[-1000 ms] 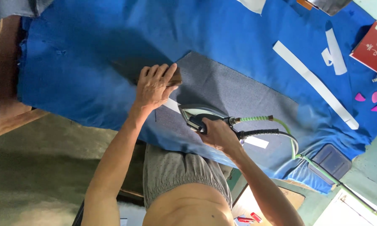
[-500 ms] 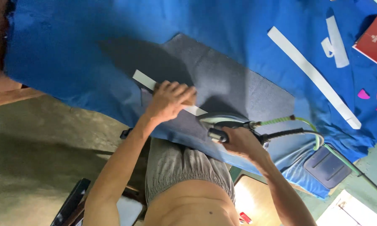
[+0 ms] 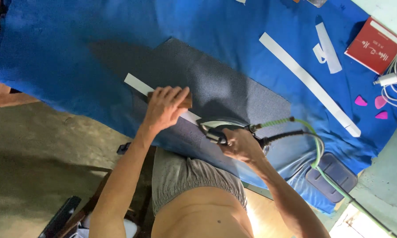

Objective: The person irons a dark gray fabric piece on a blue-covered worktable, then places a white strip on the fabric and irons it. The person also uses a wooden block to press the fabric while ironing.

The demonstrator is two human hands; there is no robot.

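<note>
Head view: we press our left hand [image 3: 165,108] with a small brown block [image 3: 186,102] onto the white strip [image 3: 139,86] lying on the grey fabric [image 3: 216,88]. Our right hand [image 3: 240,144] has its grip closed on the iron [image 3: 216,128], just beside the block, on that fabric over the blue-covered bench [image 3: 66,44].

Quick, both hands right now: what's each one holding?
Left hand: closed over a small brown block, pressing it on the white strip.
Right hand: closed on the handle of the iron.
</note>
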